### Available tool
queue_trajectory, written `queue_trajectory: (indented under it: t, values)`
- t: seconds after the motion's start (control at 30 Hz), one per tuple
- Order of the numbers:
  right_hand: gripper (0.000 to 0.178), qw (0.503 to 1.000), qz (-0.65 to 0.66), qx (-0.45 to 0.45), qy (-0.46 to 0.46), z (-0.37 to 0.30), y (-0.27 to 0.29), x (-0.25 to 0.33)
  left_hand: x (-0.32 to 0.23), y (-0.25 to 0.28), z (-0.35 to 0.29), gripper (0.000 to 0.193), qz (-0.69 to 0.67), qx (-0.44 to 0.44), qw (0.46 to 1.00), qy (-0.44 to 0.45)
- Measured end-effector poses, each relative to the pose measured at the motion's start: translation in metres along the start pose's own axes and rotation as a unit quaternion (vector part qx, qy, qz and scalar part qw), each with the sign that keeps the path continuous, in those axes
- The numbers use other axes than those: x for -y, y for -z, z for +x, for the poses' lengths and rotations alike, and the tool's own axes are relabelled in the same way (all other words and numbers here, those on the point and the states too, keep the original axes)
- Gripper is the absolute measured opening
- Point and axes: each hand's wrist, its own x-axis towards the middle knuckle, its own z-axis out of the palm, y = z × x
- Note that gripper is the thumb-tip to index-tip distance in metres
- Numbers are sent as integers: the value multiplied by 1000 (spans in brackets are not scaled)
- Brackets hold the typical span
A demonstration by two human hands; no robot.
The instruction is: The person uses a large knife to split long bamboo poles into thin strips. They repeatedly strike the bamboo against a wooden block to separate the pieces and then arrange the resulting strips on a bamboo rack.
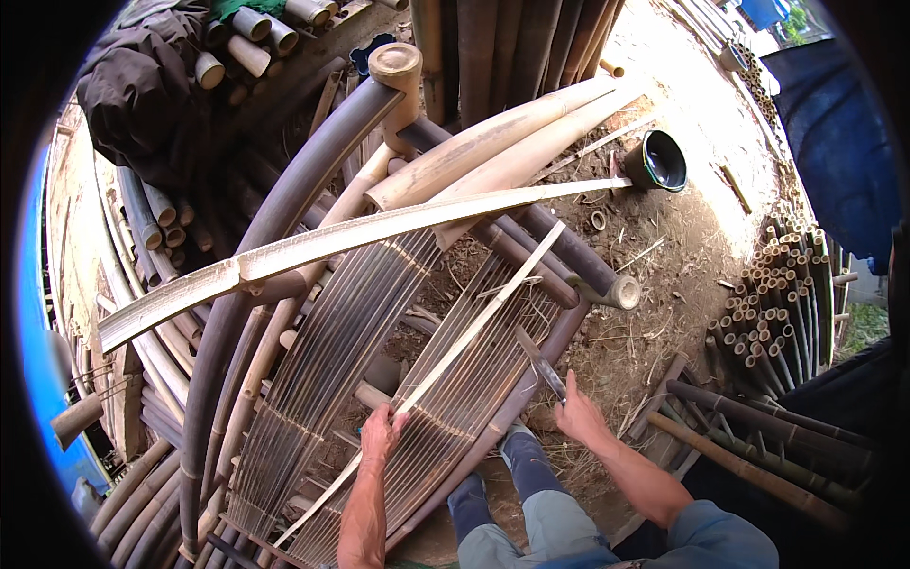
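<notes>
My left hand is closed around a long, thin pale bamboo strip, which runs slantwise over the slatted bamboo panels. In my right hand is a knife, its blade pointing up and left, apart from the strip. Beneath both hands lies a panel of narrow split slats edged by a dark bamboo pole. A second slatted panel rests to its left. Farther off, a wide split bamboo length lies across the dark pole frame.
A black bucket stands on the dirt floor at the upper right. Bundled bamboo tubes are at the right, with poles below them. Tall dark poles rise at the back. Dark cloth covers stacked bamboo at the upper left.
</notes>
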Motion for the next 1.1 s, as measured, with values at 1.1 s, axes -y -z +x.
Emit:
queue_trajectory:
  t: [1.1]
  values:
    - [50,941,212,-111,240,114,-38,-59,-352,305,-348,48,-385,-219,890,-113]
